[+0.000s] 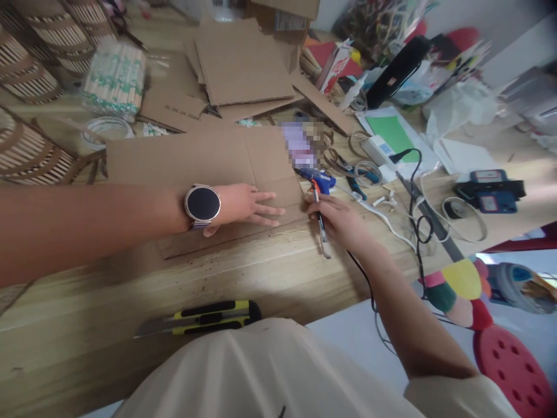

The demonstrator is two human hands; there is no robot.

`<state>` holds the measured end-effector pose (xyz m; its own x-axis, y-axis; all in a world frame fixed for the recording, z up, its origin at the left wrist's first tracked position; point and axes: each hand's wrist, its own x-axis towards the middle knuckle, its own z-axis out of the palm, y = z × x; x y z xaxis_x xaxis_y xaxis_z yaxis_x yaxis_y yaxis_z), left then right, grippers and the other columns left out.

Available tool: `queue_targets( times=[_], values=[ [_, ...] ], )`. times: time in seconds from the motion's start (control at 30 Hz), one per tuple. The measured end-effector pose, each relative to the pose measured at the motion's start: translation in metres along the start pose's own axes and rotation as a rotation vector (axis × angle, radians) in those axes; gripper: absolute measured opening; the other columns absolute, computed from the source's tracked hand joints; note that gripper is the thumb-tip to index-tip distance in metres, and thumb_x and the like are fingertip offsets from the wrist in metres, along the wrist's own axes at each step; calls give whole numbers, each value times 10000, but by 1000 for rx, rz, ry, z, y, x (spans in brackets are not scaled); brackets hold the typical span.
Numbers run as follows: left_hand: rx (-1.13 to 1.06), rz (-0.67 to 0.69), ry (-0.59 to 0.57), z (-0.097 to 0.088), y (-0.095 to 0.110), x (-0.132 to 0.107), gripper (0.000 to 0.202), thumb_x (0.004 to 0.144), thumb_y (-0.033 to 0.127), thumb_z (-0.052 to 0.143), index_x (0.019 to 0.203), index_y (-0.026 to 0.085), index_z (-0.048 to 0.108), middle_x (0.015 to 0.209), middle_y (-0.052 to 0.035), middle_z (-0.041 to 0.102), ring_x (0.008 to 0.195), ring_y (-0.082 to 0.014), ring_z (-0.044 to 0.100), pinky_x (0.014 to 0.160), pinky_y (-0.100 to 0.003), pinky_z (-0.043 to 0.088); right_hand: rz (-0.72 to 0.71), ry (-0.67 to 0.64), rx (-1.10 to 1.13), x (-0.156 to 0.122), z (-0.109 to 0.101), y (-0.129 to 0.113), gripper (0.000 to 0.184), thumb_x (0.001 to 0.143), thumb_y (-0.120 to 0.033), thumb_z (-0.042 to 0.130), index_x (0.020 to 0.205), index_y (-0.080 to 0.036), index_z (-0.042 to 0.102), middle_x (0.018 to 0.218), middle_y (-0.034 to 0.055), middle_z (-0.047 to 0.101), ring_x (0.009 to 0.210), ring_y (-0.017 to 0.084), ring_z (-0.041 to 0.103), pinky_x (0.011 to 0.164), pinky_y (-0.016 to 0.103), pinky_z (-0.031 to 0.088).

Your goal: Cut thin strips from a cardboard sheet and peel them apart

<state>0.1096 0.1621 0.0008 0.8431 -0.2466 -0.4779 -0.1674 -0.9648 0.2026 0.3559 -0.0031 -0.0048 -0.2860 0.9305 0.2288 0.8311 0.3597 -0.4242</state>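
My left hand lies flat with fingers stretched out on a large cardboard sheet on the wooden table; a round watch sits on that wrist. Right of the sheet's edge, my right hand is closed round a thin pen-like tool that points down toward me. A blue glue gun lies just beyond that hand. A yellow and black utility knife rests near the table's front edge, close to my body.
More cardboard pieces are stacked at the back. Woven baskets stand at the left. Scissors, black cables, a white adapter, a phone and papers clutter the right. A red stool stands beside the table.
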Motion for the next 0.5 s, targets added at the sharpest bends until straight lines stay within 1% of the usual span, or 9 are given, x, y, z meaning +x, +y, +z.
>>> queue_targets(
  times=[0.07,0.13,0.2,0.27,0.37,0.43,0.5],
  values=[
    [8,12,0,1,0,0,1457,278,325,926,1607,315,329,1725,22,105,1581,-430,4,1220,-522,282,-71,-80,-15,8,-3,9,237,904,-111,503,968,-256,680,1275,83,725,1259,258,641,1020,462,539],
    [31,26,0,2,-1,0,1497,256,310,921,1618,306,300,1727,11,82,1579,-437,-4,1217,-541,276,-116,-130,-52,13,-4,13,274,887,-74,498,993,-252,676,1291,89,718,1229,253,661,1002,445,550],
    [48,37,18,5,-3,0,1513,239,293,916,1619,300,297,1726,-5,108,1576,-448,10,1206,-558,288,-163,-164,-95,14,-5,13,315,868,-32,479,1006,-242,668,1286,99,720,1203,249,675,984,428,558],
    [28,58,64,8,-5,1,1463,248,297,909,1599,290,350,1713,-26,204,1570,-460,57,1186,-555,325,-194,-166,-128,14,-6,12,349,837,3,469,1003,-236,663,1269,102,728,1187,246,681,973,411,562],
    [-72,91,162,13,-8,1,1341,279,322,900,1543,298,453,1667,-46,343,1560,-461,132,1151,-524,387,-212,-150,-156,12,-6,12,391,800,29,471,1020,-233,661,1268,100,727,1192,249,673,966,399,563],
    [-124,87,198,16,-10,2,1309,279,317,904,1518,331,482,1659,-29,360,1563,-443,144,1140,-502,406,-214,-151,-164,11,-6,12,378,814,17,484,1038,-231,661,1272,102,725,1190,256,669,959,402,565],
    [-132,69,193,17,-10,2,1340,243,288,915,1510,356,486,1670,-11,339,1568,-434,127,1150,-495,399,-212,-156,-170,11,-5,12,342,840,-10,502,1049,-229,661,1269,104,726,1180,265,669,943,407,569]
  ],
)
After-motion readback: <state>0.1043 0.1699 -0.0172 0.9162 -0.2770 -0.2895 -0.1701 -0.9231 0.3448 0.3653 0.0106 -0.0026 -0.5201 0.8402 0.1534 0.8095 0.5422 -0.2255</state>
